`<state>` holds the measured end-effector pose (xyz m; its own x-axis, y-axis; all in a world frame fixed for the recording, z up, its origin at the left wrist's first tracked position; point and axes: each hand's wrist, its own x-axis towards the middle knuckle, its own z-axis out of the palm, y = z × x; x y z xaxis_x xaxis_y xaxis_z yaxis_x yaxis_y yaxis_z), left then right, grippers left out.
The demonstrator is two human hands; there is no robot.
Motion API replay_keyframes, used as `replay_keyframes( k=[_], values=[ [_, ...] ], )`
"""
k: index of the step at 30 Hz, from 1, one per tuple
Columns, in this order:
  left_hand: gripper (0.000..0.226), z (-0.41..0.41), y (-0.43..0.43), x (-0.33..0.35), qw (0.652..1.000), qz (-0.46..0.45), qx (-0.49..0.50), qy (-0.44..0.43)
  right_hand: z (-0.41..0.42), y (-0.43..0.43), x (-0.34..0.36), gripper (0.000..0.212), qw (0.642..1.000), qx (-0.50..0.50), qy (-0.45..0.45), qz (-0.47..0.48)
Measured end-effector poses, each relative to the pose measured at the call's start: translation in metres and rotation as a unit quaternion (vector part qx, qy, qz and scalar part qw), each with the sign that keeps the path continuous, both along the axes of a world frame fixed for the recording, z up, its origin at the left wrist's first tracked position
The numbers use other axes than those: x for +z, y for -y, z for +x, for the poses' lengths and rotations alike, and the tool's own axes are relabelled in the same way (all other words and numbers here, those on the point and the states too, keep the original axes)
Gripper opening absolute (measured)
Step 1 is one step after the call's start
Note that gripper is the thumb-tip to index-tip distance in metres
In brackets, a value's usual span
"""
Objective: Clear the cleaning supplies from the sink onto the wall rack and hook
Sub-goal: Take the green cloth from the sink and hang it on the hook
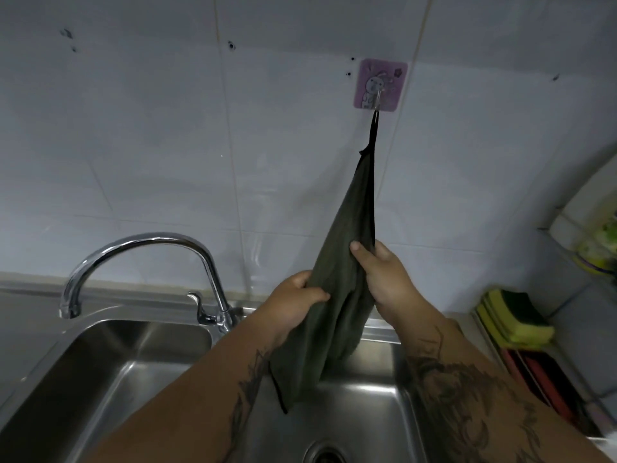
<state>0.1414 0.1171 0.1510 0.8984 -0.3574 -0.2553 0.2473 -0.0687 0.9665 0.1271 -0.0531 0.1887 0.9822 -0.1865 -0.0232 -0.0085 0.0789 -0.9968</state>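
A dark green cloth [350, 215] hangs by its black loop from the hook on a purple adhesive pad [380, 84] on the white tiled wall. It stretches down toward the steel sink [140, 359]. My left hand [293, 299] grips the cloth's lower left edge. My right hand [384, 275] pinches its right edge a little higher. The cloth's bottom corner dangles over the basin between my forearms.
A chrome tap [147, 252] arches over the left basin. At the right, yellow-and-green sponges [514, 319] lie on a wall rack [541, 372] with a reddish tray under them. A drain [325, 454] sits at the bottom. Colourful items stand on a shelf [597, 248] far right.
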Motion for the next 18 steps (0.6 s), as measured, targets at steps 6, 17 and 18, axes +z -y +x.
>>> replay_keyframes(
  k=[6, 17, 18],
  values=[
    [0.046, 0.005, -0.007, -0.002, 0.998, -0.046, -0.044, -0.011, -0.039, 0.027, -0.041, 0.029, 0.997, 0.025, -0.060, -0.043],
    [0.046, 0.001, -0.015, -0.013, 0.989, -0.064, -0.075, -0.106, -0.079, 0.057, -0.080, 0.017, 0.990, 0.013, -0.134, -0.052],
    [0.042, 0.001, -0.021, -0.014, 0.988, -0.020, -0.112, -0.104, -0.081, 0.061, -0.083, 0.012, 0.989, 0.007, -0.136, -0.050]
  ],
)
